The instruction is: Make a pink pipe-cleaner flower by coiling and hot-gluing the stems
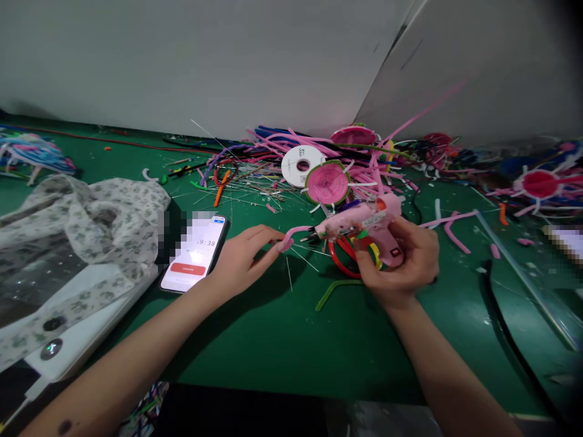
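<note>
Between the fingertips of my left hand (248, 258) is a short pink pipe cleaner (296, 231), curled at the held end. My right hand (403, 258) is wrapped round the handle of a pink hot glue gun (353, 221), its nozzle pointing left at the pipe cleaner's free end. Nozzle and pipe cleaner look very close; whether they touch I cannot tell. Below the gun, red-handled scissors (341, 258) lie partly hidden by the gun and my right hand. A bent green pipe cleaner (334, 291) rests on the table just in front of them.
A lit phone (195, 255) lies left of my left hand, beside a floral cloth (122, 224). Behind the gun are a round pink woven piece (327, 183), a white spool (294, 165) and piled pipe cleaners. A black cable (501, 328) runs along the right of the green table (273, 352).
</note>
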Demonstrator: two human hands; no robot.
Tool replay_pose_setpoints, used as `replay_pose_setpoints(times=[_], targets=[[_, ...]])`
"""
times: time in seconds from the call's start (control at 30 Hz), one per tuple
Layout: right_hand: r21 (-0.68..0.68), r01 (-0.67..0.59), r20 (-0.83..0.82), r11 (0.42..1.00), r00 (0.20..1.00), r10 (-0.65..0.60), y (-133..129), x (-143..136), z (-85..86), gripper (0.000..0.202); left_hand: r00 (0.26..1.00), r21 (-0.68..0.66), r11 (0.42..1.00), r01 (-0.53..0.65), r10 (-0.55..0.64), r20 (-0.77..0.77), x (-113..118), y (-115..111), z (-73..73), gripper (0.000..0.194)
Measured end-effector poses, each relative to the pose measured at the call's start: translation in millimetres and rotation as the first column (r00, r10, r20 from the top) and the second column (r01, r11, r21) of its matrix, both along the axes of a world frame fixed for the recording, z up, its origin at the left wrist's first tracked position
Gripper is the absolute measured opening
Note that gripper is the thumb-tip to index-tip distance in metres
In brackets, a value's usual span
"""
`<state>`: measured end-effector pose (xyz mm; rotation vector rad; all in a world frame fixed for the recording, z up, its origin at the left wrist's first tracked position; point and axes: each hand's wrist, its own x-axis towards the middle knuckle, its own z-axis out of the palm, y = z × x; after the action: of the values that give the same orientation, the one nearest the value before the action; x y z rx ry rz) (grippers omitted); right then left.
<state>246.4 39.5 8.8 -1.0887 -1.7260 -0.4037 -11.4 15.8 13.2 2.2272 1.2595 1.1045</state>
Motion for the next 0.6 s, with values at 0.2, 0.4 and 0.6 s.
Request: replay_pose_setpoints(times=[0.2, 0.4, 0.6], targets=[[0.032, -0.011, 0.129, 0.999, 0.992, 0.007, -0.9, 0.0, 3.6, 0.052, 1.0, 0.047, 0.999, 0.0, 0.0, 0.006, 0.4, 0.2, -2.0, 0.018], [-0.049, 0.028, 0.131, 0.998, 0.991, -0.021, -0.9, 1.1, 3.0, 0.044, 1.0, 0.058, 0.998, -0.004, 0.003, 0.013, 0.1, 0.7, -2.3, 0.017], [0.03, -0.035, 0.169, 0.999, 0.985, 0.029, 0.4, 1.6, 0.2, 0.046, 1.0, 0.07, 0.998, 0.002, -0.003, 0.01, -0.2, 1.1, -3.4, 0.016]])
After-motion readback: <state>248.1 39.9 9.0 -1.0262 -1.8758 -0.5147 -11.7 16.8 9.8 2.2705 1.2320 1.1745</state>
